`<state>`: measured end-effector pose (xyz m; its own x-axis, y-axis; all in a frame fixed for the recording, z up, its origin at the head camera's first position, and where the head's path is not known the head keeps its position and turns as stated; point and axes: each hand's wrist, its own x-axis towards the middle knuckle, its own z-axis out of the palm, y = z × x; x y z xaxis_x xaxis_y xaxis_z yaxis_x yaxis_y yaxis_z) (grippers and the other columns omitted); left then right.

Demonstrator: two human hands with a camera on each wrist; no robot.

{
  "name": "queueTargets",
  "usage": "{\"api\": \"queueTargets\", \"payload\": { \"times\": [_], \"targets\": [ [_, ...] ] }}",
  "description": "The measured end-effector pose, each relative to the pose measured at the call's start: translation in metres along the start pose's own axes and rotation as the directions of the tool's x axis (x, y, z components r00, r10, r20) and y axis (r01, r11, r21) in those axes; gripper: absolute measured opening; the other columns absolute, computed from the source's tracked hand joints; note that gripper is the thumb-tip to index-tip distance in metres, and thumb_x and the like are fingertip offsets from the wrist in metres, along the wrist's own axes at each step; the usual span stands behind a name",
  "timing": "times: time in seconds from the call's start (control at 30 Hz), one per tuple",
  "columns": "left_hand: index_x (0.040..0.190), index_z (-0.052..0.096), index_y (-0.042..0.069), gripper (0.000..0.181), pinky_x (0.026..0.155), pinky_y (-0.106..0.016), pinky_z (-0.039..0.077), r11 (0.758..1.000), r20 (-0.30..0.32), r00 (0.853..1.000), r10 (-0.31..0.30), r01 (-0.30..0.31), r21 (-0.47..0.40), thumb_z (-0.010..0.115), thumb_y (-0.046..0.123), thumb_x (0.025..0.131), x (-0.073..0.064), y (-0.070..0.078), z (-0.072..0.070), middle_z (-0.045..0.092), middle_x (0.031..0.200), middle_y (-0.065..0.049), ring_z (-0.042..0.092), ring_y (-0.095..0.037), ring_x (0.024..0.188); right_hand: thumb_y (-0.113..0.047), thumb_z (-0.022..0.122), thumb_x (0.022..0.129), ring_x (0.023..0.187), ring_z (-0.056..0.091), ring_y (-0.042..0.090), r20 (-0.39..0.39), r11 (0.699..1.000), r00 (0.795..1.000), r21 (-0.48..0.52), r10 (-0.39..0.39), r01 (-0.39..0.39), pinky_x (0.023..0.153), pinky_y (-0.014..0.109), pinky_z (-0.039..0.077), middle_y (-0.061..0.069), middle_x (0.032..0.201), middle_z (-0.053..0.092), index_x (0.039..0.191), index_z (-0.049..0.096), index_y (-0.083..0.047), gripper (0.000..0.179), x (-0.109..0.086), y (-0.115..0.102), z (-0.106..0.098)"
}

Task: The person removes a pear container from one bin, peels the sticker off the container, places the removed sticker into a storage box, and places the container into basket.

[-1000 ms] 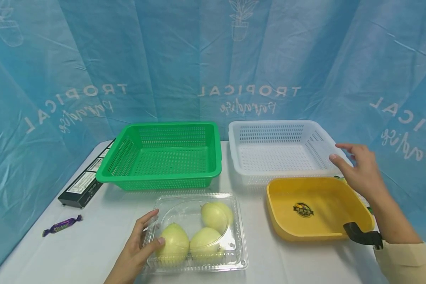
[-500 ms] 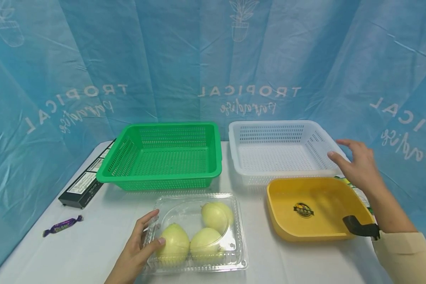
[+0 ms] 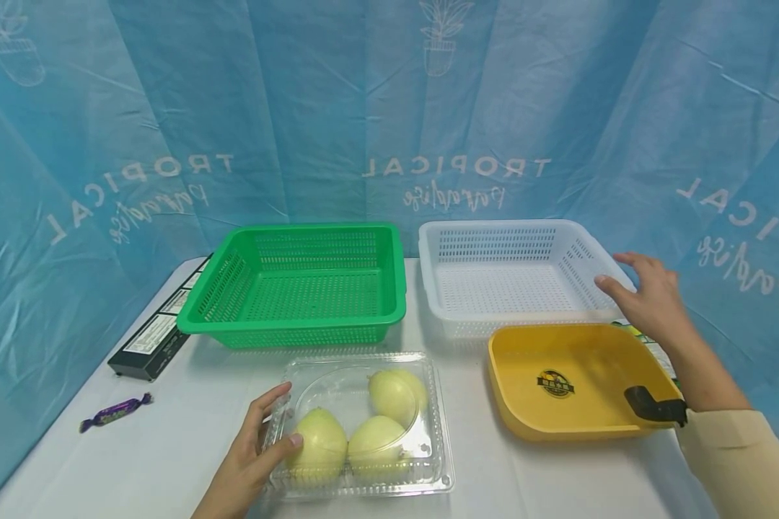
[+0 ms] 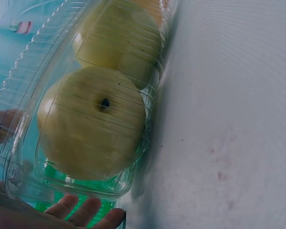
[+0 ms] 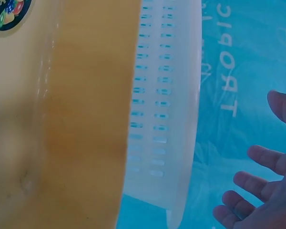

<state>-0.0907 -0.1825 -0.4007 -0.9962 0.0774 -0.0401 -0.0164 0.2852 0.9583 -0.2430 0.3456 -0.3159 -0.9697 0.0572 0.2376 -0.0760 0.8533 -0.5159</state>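
A clear plastic clamshell box (image 3: 431, 404) with several pale yellow-green pears (image 3: 317, 443) inside lies at the near middle. My left hand (image 3: 249, 447) grips its left side, thumb on the lid and fingers curved along the edge. The left wrist view shows a pear (image 4: 93, 124) close up through the ribbed wall. At the right, my right hand (image 3: 652, 299) is held with spread fingers beside the right rim of a white basket (image 3: 493, 317). In the right wrist view those fingers (image 5: 250, 183) stand apart from the basket with nothing between them.
A yellow basin (image 3: 584, 367) stands in front of the white basket, below my right forearm. A green basket (image 3: 292, 324) sits behind the clamshell box. At the left lie a purple-wrapped candy (image 3: 115, 412) and a long black box (image 3: 146, 346). A blue curtain (image 3: 331, 108) hangs behind.
My right hand and sleeve have drifted slightly left and away from me, near the white basket's rim. The left hand and the clamshell box have stayed in place.
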Motion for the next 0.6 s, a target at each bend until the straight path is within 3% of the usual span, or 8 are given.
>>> {"api": "queueTargets", "payload": {
  "times": [0.23,0.6],
  "targets": [
    [0.145,0.024,0.024,0.065,0.099,-0.077,0.016,1.0,0.002,1.0,0.016,-0.016,-0.01,0.059,0.017,0.091,0.0,0.0,0.0,0.017,0.153,-0.017,0.01,-0.052,0.138,-0.052,0.043,0.095,0.13,0.01,0.059,0.013,1.0,1.0,-0.011,0.023,-0.023,0.092,0.077,0.018,0.032,0.152,0.014,0.146,0.027,-0.001,0.075,0.005,0.004,0.004],
    [0.146,0.024,0.025,0.065,0.098,-0.076,0.025,0.999,-0.002,0.999,-0.032,0.032,-0.014,0.06,0.022,0.091,0.0,0.001,0.0,0.016,0.153,-0.016,0.015,-0.054,0.138,-0.051,0.044,0.095,0.129,0.005,0.064,0.074,0.998,0.996,-0.045,0.039,-0.035,0.092,0.078,0.016,0.036,0.151,0.006,0.149,0.018,0.0,0.078,0.013,0.02,0.008]
  ]
}}
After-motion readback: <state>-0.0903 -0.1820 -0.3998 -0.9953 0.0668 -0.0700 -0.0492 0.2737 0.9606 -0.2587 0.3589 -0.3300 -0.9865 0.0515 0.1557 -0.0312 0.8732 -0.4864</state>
